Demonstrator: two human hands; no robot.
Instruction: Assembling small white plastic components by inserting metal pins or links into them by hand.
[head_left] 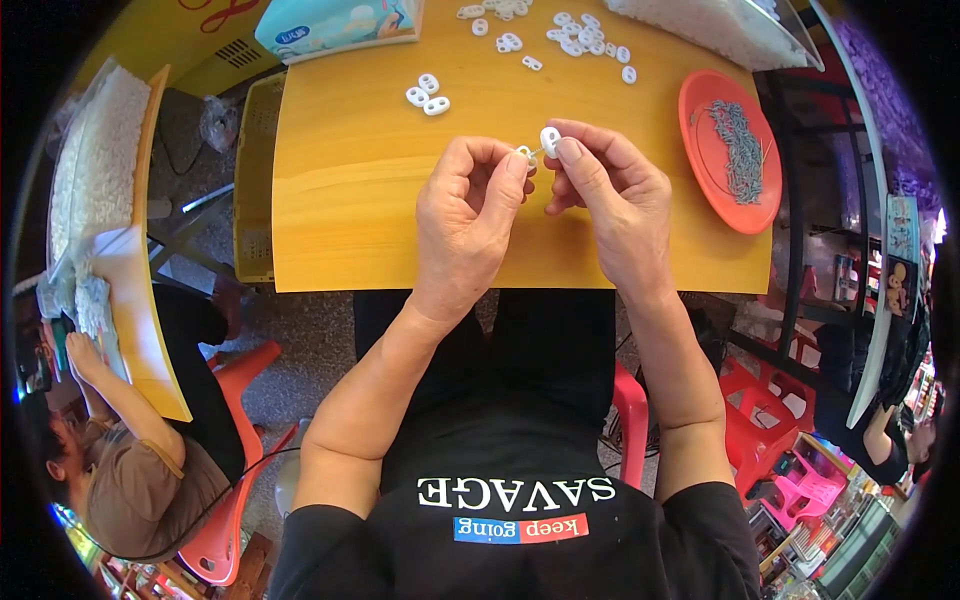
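— White plastic: which piece is in hand?
— A small white oval piece, pinched between thumb and forefinger of the right hand, just above the near half of the yellow tabletop.
— And the left hand?
— Its fingertips are closed on a second small white piece, held against the first; a thin metal pin seems to join them, though it is too small to be sure.
— What lies around?
— Three loose white pieces to the upper left, a scatter of finished pieces at the far edge, and an orange-red plate of grey metal pins at the right.
— Anyone else?
— A seated person at lower left, beside another tabletop.
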